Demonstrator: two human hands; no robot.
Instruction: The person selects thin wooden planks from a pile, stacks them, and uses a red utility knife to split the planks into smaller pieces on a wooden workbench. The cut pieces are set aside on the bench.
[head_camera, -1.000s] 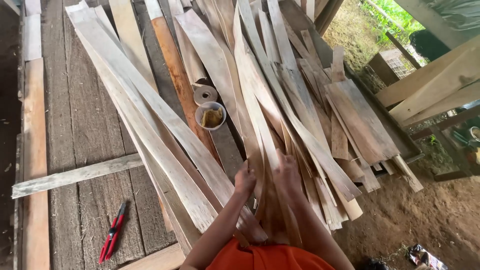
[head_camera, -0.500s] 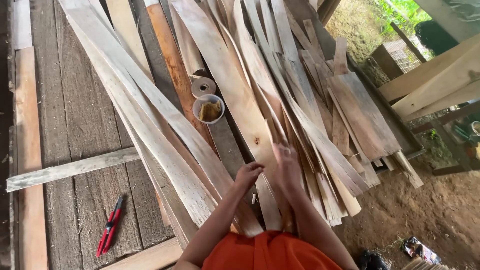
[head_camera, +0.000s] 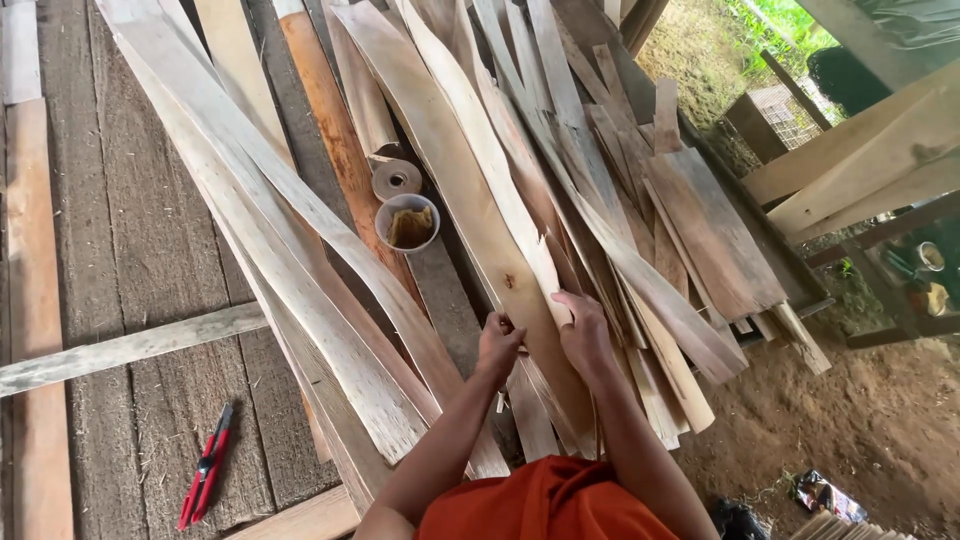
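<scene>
A heap of long thin wood veneer strips (head_camera: 300, 230) lies across a rough plank floor. My left hand (head_camera: 498, 345) pinches the near left edge of a wide pale brown strip (head_camera: 455, 170) that has a small knot in it. My right hand (head_camera: 582, 330) grips the ragged near end of a narrower pale strip (head_camera: 490, 160) lying on top of that wide one. Both strips run away from me toward the upper left. Orange cloth on my body shows at the bottom edge.
A small bowl (head_camera: 407, 222) with yellow-brown paste and a roll of brown tape (head_camera: 396, 179) sit among the strips. Red-handled cutters (head_camera: 205, 478) lie on the floor at lower left. Short veneer pieces (head_camera: 715, 235) pile up at right, beyond them bare dirt and stacked boards (head_camera: 860, 160).
The wide strip has been laid flat on the heap. My right hand has taken hold of a narrower strip on top of it, and my left hand has closed on the wide strip's edge.
</scene>
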